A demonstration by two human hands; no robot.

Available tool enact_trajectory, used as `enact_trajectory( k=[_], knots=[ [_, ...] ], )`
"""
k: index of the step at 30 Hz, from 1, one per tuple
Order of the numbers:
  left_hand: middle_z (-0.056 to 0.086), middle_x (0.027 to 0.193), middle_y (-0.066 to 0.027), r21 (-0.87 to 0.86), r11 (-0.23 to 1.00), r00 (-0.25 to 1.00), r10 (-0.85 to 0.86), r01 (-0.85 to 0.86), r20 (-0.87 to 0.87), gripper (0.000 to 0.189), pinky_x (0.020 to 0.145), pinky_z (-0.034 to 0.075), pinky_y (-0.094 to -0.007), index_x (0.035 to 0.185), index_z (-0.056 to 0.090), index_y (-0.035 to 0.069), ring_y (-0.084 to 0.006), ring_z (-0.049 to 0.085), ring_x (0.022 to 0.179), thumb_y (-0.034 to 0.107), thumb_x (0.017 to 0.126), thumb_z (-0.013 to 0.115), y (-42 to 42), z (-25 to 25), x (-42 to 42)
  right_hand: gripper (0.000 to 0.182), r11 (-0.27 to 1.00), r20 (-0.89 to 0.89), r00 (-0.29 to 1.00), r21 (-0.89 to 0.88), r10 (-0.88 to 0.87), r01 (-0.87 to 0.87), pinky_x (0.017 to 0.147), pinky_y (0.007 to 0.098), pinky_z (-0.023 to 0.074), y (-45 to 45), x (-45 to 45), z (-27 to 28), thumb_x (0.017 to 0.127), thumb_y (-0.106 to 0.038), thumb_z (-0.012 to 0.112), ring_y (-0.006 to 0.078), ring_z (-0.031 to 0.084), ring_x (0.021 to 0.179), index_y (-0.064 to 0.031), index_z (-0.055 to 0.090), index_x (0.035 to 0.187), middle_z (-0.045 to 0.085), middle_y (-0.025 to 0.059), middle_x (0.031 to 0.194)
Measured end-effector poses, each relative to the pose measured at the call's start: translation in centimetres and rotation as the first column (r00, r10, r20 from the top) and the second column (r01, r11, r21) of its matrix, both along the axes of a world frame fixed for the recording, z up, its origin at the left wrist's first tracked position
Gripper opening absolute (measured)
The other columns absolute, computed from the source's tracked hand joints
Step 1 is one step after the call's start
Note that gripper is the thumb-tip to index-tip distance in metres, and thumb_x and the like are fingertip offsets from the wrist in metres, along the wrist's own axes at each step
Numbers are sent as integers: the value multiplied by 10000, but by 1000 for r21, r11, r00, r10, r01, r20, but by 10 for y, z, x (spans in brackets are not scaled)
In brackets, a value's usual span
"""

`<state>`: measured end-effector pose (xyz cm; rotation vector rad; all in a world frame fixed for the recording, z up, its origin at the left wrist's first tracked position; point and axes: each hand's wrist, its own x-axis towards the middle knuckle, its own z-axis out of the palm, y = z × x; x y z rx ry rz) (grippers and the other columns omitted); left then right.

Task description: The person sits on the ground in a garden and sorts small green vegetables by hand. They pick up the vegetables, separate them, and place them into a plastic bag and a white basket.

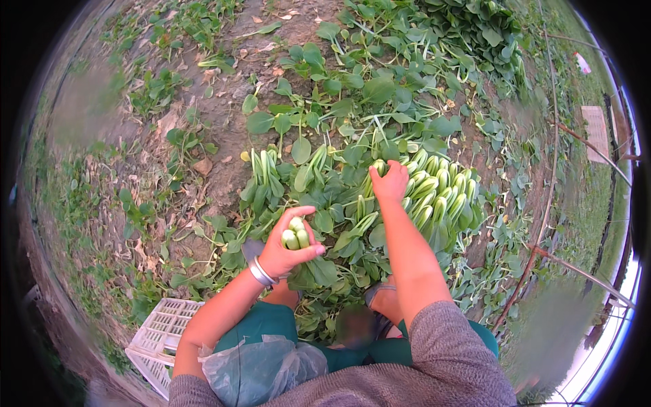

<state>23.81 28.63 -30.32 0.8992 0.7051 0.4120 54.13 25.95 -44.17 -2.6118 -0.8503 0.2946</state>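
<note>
My left hand point(291, 245) is curled around a few bok choy heads point(296, 235), their pale green bases facing up and their leaves hanging below. A silvery bangle circles that wrist. My right hand point(390, 182) reaches forward, its fingers at a bok choy head point(378, 167) by the left side of a large pile; whether it grips that head I cannot tell. The pile of bok choy point(438, 191) lies with its pale bases pointing away from me and leaves towards me. Smaller bunches point(264, 170) lie on the ground ahead of my left hand.
Loose leaves point(379, 91) and bare soil point(224, 122) spread ahead. A dense heap of greens point(473, 30) stands at the far right. By my left side is a white plastic crate point(165, 325). A clear plastic bag point(264, 364) rests on my lap. Thin poles point(546, 203) run along the right.
</note>
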Motion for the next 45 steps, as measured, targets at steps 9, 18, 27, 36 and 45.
enact_trajectory(
  k=[9, 18, 27, 36, 45],
  knots=[
    [647, 1174, -36, 408, 910, 987, -1, 67, -159, 723, 919, 531, -298, 1510, 525, 89, -117, 612, 971, -30, 836, 761, 5, 14, 1, 465, 781, 40, 877, 437, 478, -446, 1131, 487, 390, -28, -57, 104, 841, -121, 810, 308, 615, 1191, -115, 694, 1291, 661, 87, 1255],
    [556, 1490, -93, 514, 856, 997, -25, 56, -67, 801, 1117, 440, -365, 1535, 503, 56, -196, 555, 1215, 4, 776, 753, 11, 30, 8, 583, 649, -462, 465, 629, 755, -428, 1144, 451, 387, -57, -89, 197, 899, -53, 515, 311, 603, 1159, -16, 422, 1473, 648, 131, 1235],
    [525, 1554, -115, 30, 987, 982, -162, 160, 95, 776, 1172, 426, -391, 1568, 447, 22, -206, 548, 1359, 40, 856, 755, 5, 24, -5, 494, 813, -787, 208, 570, 581, -116, 1063, 377, 448, -63, -123, 195, 930, -113, 692, 204, 561, 1170, -52, 417, 1336, 545, 116, 1224],
    [473, 1620, -128, -19, 981, 967, -187, 193, 172, 808, 1233, 360, -413, 1586, 424, 26, -227, 484, 1462, 51, 865, 788, 3, 10, -7, 457, 741, -687, 280, 635, 671, -216, 1158, 416, 386, -62, -114, 192, 995, -97, 670, 270, 502, 1326, -7, 619, 1441, 521, 123, 1398],
    [600, 1454, -195, -330, 944, 982, 55, 8, 179, 945, 1196, 429, -451, 1636, 327, 34, -307, 600, 1348, 78, 836, 829, -5, 19, -8, 572, 719, -511, 526, 608, 680, -338, 1229, 483, 275, -66, -142, 172, 1083, -323, 539, 388, 358, 1486, -16, 490, 1562, 418, 213, 1592]
  ],
)
